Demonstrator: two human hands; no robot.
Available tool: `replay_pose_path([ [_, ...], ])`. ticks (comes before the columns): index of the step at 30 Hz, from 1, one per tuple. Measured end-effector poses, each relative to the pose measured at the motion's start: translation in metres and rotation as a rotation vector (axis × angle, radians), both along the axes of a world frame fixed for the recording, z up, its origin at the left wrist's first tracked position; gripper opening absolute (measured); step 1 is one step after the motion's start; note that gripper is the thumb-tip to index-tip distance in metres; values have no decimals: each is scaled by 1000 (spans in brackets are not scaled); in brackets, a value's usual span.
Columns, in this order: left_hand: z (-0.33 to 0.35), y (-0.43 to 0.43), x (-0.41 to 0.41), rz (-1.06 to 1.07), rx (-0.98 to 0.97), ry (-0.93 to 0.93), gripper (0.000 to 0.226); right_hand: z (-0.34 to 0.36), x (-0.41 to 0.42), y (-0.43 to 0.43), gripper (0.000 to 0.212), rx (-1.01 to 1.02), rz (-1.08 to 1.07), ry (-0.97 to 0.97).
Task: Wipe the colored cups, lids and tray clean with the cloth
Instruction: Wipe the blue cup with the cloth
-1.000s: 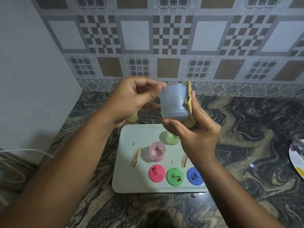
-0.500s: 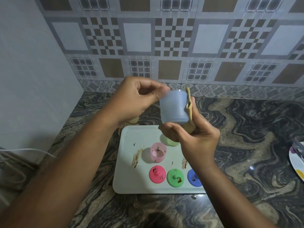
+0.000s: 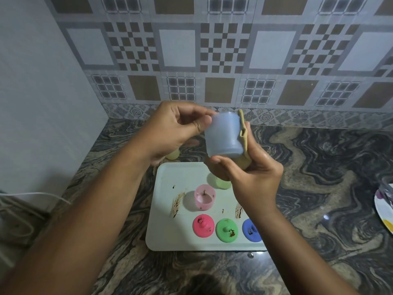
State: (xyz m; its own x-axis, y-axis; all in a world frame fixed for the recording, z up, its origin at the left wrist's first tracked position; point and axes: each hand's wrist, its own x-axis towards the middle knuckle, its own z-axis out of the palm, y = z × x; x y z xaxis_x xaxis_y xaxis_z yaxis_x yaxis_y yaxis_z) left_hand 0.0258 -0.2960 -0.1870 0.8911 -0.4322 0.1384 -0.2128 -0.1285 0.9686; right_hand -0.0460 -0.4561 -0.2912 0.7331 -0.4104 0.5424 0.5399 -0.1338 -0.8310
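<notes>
**Blue cup held mid-frame over the tray**

The left hand [image 3: 174,133] pinches the blue cup [image 3: 224,136] at its rim; the right hand [image 3: 253,177] presses the cloth [image 3: 243,135] against its side. Below sit the stained tray [image 3: 168,231], pink cup [image 3: 204,200] and three lids on the desk [image 3: 319,188].

Hidden and cut off

Blue lid [image 3: 251,231] partly covered by right wrist; green cup [image 3: 222,184] mostly behind right hand [image 3: 253,177]; yellow cup [image 3: 172,154] largely behind left hand [image 3: 170,133]; cloth [image 3: 243,135] mostly hidden behind blue cup [image 3: 224,135]; plate [image 3: 383,209] cropped at right edge.
</notes>
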Motion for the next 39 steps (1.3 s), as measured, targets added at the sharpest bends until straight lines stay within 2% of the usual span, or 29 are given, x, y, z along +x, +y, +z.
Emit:
replay_pose_path([
  [2, 0, -1, -1, -2, -13, 23, 16, 3, 1, -1, 82, -181, -49, -58],
  [4, 4, -3, -2, 7, 76, -62, 19, 4, 2, -2, 78, -429, -132, -131],
  [6, 6, -5, -3, 3, 165, -164, 24, 7, 3, -3, 75, -526, -166, -168],
  [9, 5, -5, -3, 29, 83, -124, 30, 2, 4, -5, 78, -381, -128, -139],
  [11, 1, -2, -1, 31, 7, -41, 26, -1, 4, -4, 81, -197, -65, -97],
  [13, -2, -1, 0, 24, -23, -1, 19, -1, 3, -2, 83, -128, -45, -77],
  [15, 0, -2, -1, 42, -34, 4, 14, 3, 2, 0, 82, -240, -84, -94],
  [17, 2, -7, -4, 59, 19, -71, 14, 5, 2, 0, 79, -441, -162, -154],
  [19, 3, -11, -7, 73, 79, -159, 20, 6, 2, -2, 79, -516, -206, -178],
  [21, 2, -11, -8, 84, 67, -159, 29, 3, 1, -3, 83, -430, -183, -138],
  [23, -1, -8, -7, 64, 4, -69, 33, -1, 1, -4, 85, -254, -105, -82],
  [25, -3, -6, -6, 40, -27, 13, 26, -3, 2, -4, 89, -87, -6, -44],
  [27, -3, -5, -5, 44, -56, 51, 17, -1, 1, -4, 87, -27, 31, -10],
  [32, 1, -3, -2, 146, -71, -4, 14, 5, -5, 2, 72, -65, -47, -57],
  [36, 1, -3, -2, 65, -13, -37, 26, 8, -4, -1, 65, -121, -42, -70],
  [39, 4, 3, -3, -25, -45, 9, 32, 16, -5, -2, 76, -240, -112, -93],
])
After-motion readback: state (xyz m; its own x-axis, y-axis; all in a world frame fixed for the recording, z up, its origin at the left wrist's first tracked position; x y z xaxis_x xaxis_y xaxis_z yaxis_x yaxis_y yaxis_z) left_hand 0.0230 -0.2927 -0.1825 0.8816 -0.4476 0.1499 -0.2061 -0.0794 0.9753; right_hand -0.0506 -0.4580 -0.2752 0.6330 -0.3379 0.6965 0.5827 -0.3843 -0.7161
